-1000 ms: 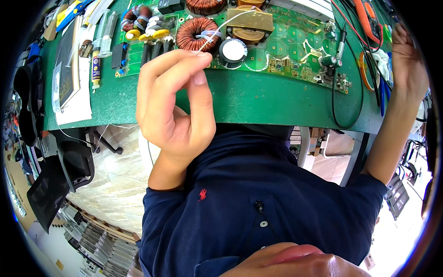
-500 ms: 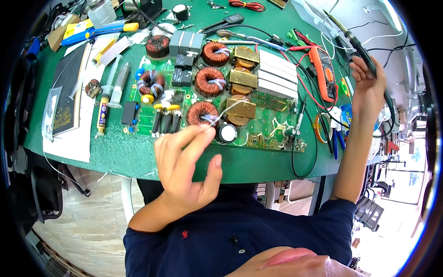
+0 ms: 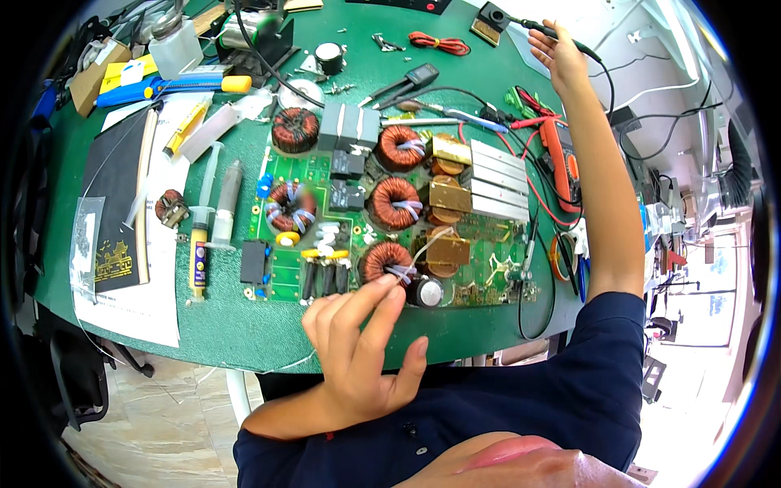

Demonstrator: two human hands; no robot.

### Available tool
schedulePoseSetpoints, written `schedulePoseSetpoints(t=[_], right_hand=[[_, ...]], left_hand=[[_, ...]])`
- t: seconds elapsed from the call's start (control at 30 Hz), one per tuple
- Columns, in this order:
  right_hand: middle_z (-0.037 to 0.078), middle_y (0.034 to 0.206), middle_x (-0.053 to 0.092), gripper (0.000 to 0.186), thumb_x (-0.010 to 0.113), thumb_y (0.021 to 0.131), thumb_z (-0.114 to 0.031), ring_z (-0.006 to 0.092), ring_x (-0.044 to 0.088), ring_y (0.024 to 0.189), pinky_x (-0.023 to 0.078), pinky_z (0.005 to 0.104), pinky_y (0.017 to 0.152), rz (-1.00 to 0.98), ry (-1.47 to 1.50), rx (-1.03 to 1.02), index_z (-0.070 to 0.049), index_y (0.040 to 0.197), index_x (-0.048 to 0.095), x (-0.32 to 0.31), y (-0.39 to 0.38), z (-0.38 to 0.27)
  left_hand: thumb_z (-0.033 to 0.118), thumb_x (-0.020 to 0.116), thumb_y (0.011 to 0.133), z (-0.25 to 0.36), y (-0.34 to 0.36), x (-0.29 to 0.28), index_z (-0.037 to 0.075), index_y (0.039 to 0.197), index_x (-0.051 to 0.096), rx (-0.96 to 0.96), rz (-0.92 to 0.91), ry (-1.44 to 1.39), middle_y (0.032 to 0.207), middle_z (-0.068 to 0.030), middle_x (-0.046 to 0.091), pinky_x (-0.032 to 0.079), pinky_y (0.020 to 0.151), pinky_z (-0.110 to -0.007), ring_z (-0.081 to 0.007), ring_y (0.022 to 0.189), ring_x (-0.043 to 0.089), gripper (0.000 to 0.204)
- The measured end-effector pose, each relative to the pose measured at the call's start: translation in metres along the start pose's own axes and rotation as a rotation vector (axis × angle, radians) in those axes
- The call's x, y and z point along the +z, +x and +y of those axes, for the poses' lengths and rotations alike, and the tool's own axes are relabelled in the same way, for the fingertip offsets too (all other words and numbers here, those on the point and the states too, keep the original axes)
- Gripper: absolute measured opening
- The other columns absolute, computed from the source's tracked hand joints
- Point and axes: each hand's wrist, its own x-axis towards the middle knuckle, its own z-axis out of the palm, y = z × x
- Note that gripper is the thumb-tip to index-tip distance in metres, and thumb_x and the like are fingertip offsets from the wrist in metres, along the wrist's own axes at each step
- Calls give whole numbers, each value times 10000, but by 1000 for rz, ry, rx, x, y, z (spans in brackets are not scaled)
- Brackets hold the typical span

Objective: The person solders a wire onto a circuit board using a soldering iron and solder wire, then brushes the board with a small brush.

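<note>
My left hand (image 3: pixel 362 350) pinches a length of solder wire (image 3: pixel 429 246) between thumb-side fingertips, its thumb standing apart. The wire's bent end arches over the nearest copper-wound toroid coil (image 3: pixel 385 262) toward a brass-coloured transformer (image 3: pixel 447 254). Beside those fingertips stands a round capacitor (image 3: pixel 426 290). All these parts sit on a large green circuit board (image 3: pixel 285 272). At the far right, my outstretched right hand (image 3: pixel 561 58) grips a black soldering iron (image 3: pixel 567 38). The iron's front end is at a small iron stand (image 3: pixel 488 26); whether it touches cannot be told.
Left of the board lie two syringes (image 3: pixel 226 203), a loose small coil (image 3: pixel 172 208) and a black booklet (image 3: pixel 122 220). An orange multimeter (image 3: pixel 560 159) with leads stands to the right. Behind are a red cable bundle (image 3: pixel 439 43) and a blue-yellow cutter (image 3: pixel 175 85).
My right hand has moved the soldering iron away and to the left, over to the stand. The view has shifted, and my left hand still pinches the wire near the nearest coil.
</note>
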Motion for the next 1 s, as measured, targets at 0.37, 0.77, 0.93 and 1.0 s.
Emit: schedulePoseSetpoints(t=[0.37, 0.77, 0.93, 1.0], right_hand=[[131, 878, 672, 319, 556, 906, -275, 184, 652, 723, 532, 297, 608, 135, -48, 33, -30, 1108, 578, 32, 75, 51], [75, 861, 665, 351, 588, 905, -324, 135, 632, 722, 524, 276, 621, 101, -364, -34, -48, 1122, 597, 43, 127, 87], [67, 910, 659, 436, 608, 889, -366, 132, 627, 754, 512, 276, 628, 43, -444, -24, -39, 1177, 588, 47, 130, 90], [85, 920, 664, 503, 634, 867, -390, 159, 645, 735, 511, 261, 592, 9, -420, -12, -27, 1211, 574, 51, 122, 88]], left_hand=[[235, 673, 777, 1, 0, -5, -9, 1163, 531, -41, 21, 5, 1151, -182, 574, 371, 797, -416, -287, 908, 537, 479], [233, 691, 779, 2, 1, -3, -4, 1113, 572, -96, 68, -5, 1106, -173, 602, 380, 777, -411, -281, 870, 546, 427], [224, 690, 782, 3, 3, -2, -8, 1104, 576, -100, 75, -7, 1097, -176, 606, 380, 776, -410, -282, 867, 551, 413], [216, 690, 783, 3, 2, -1, -10, 1101, 577, -102, 77, -6, 1096, -178, 606, 381, 775, -408, -282, 862, 552, 406]])
